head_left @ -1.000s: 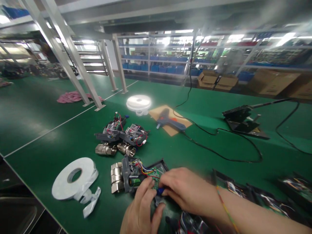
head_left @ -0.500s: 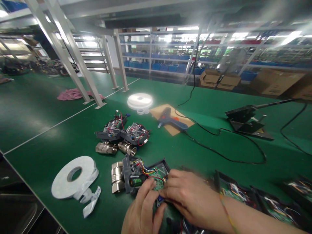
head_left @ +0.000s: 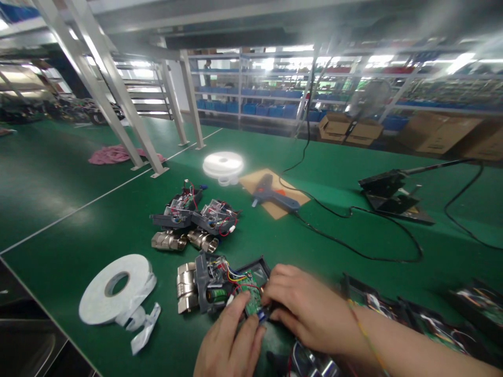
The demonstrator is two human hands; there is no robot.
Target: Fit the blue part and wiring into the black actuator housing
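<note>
An opened valve unit [head_left: 212, 285] lies on the green mat near the front: a grey housing with coloured wires, a metal valve body [head_left: 185, 288] on its left and a green circuit board [head_left: 251, 296] on its right. My left hand [head_left: 230, 345] reaches up from below, its fingertips on the board's lower edge. My right hand [head_left: 304, 309] comes in from the right and pinches at the board's right side, next to a small blue part [head_left: 262, 315]. Both hands grip the board area together.
Two more opened valve units [head_left: 196, 222] lie behind. A white tape roll [head_left: 116, 288] sits at the left, another roll [head_left: 223, 165] farther back. A blue glue gun [head_left: 273, 196] rests on cardboard, with a black cable [head_left: 353, 251] and a black stand [head_left: 389, 193] to the right. Dark trays [head_left: 416, 314] lie at the right.
My hands shifted slightly on the circuit board; the left fingers slid lower and the right hand moved a little rightward. The view swayed slightly.
</note>
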